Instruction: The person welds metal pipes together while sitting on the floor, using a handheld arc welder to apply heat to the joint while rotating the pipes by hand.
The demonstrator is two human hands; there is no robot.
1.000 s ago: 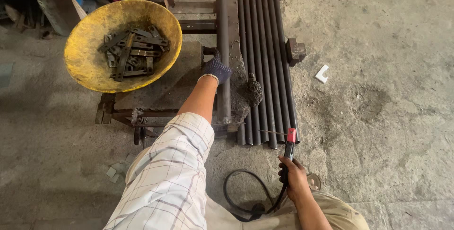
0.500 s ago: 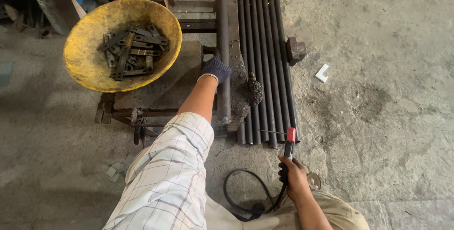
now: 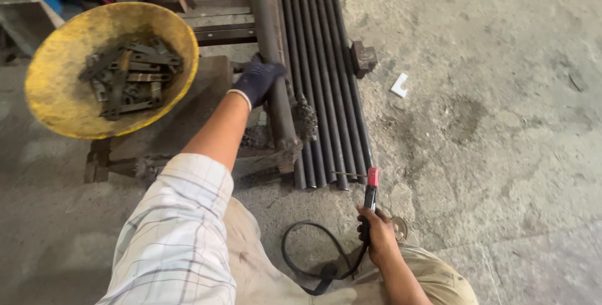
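One yellow bowl holds dark flat metal pieces, while the gloved left hand grips the upright-running steel pipe beside it and the bare right hand clutches a red-tipped welding electrode holder near the floor rods.

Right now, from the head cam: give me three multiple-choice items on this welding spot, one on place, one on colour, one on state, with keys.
1. Where does the gloved left hand rest?
A. on the upright pipe
B. in the bowl
C. on the floor

2. What colour is the bowl of metal pieces?
A. blue
B. yellow
C. white

3. What is the right hand doing?
A. hanging open
B. gripping the electrode holder
C. lifting a rod

Key: 1 A, the glove wraps the pipe; 2 B, its rim and wall are yellow; 3 B, the fingers are closed round the handle, cable trailing below.
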